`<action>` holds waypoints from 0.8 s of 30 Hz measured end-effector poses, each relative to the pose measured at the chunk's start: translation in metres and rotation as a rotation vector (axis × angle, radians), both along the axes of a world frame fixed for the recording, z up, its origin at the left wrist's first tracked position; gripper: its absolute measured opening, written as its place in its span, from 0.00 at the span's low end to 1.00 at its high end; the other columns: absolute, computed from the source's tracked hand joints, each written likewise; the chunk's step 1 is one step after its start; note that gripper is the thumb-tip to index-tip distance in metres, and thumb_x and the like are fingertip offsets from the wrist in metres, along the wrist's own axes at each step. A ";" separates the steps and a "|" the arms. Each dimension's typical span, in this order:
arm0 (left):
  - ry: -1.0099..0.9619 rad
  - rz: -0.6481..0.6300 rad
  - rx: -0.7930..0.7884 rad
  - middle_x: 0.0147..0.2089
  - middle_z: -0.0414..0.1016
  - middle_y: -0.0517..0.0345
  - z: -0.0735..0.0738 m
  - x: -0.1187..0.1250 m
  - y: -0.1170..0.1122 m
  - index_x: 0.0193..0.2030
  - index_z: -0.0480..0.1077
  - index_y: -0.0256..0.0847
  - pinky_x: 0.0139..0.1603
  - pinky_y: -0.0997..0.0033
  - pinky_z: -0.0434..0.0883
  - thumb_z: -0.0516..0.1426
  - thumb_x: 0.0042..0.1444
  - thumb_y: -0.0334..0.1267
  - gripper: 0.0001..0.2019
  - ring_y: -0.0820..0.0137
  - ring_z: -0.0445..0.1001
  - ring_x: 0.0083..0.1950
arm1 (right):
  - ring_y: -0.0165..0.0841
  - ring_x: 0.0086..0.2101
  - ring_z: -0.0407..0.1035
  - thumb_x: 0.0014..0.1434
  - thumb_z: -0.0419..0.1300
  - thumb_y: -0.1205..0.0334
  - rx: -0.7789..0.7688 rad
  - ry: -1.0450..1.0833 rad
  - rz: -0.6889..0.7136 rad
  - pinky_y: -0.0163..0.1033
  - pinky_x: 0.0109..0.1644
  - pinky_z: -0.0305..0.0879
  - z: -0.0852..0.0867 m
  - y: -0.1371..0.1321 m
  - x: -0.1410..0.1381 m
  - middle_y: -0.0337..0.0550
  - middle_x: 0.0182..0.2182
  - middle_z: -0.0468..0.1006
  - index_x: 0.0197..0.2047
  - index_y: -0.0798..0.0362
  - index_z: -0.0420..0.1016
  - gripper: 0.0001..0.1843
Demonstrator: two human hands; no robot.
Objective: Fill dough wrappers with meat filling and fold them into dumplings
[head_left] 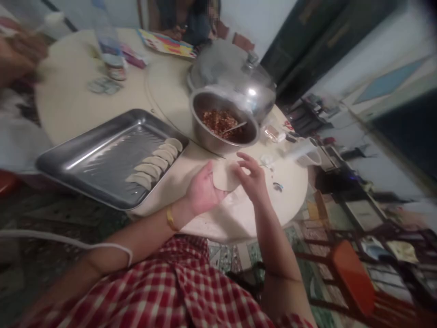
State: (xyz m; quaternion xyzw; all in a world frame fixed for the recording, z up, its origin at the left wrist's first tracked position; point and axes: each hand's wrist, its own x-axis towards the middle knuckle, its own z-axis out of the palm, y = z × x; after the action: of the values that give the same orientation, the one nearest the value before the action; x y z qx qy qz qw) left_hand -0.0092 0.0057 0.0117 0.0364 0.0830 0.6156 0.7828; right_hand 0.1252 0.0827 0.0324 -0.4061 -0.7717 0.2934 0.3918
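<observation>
My left hand [203, 191] cradles a round pale dumpling wrapper [224, 175] in its palm, above the near edge of the round table. My right hand [251, 175] touches the wrapper's right side with its fingers partly spread. Just beyond them stands a steel bowl [205, 136] of reddish-brown minced filling [218, 122] with a spoon [235, 126] resting in it. To the left lies a metal tray [99, 159] that carries a row of several folded dumplings [155, 164] along its right side.
A large steel pot lid [235, 73] sits behind the bowl. A clear plastic cup [305, 155] lies at the table's right edge. Jars [111, 59] and colourful paper [167, 44] stand farther back, where another person sits. An orange stool [353, 275] is at lower right.
</observation>
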 end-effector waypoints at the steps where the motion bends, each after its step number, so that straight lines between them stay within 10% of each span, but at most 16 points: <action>1: -0.068 -0.002 0.010 0.51 0.82 0.45 0.000 0.001 0.001 0.58 0.72 0.32 0.66 0.56 0.66 0.45 0.69 0.46 0.24 0.59 0.75 0.62 | 0.45 0.53 0.73 0.53 0.67 0.49 -0.082 0.057 -0.025 0.56 0.60 0.65 -0.002 0.003 0.001 0.49 0.51 0.81 0.29 0.49 0.81 0.12; 7: -0.152 0.056 -0.022 0.49 0.83 0.46 0.004 0.004 0.001 0.59 0.71 0.30 0.65 0.61 0.67 0.47 0.69 0.42 0.22 0.60 0.78 0.57 | 0.45 0.49 0.76 0.46 0.70 0.45 -0.327 0.289 -0.087 0.51 0.53 0.71 -0.003 -0.004 -0.010 0.51 0.49 0.82 0.28 0.51 0.81 0.17; 12: -0.163 0.068 -0.044 0.50 0.83 0.47 0.004 -0.003 0.003 0.57 0.72 0.32 0.65 0.58 0.68 0.48 0.68 0.44 0.21 0.59 0.78 0.58 | 0.42 0.48 0.76 0.53 0.65 0.43 -0.222 0.187 -0.050 0.48 0.53 0.71 -0.003 -0.003 -0.017 0.49 0.47 0.83 0.33 0.50 0.83 0.18; 24: 0.067 0.065 -0.111 0.57 0.80 0.59 0.016 -0.028 0.006 0.50 0.81 0.47 0.60 0.64 0.77 0.48 0.65 0.49 0.22 0.63 0.73 0.65 | 0.37 0.37 0.74 0.57 0.61 0.67 0.289 -0.450 -0.109 0.44 0.49 0.70 0.065 0.144 -0.018 0.42 0.33 0.83 0.35 0.51 0.84 0.08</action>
State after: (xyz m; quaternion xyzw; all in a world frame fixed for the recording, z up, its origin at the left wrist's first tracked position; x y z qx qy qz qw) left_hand -0.0369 0.0121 0.0278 0.0105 0.1443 0.6337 0.7600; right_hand 0.1073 0.2267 0.0971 -0.4419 -0.8502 0.0613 0.2796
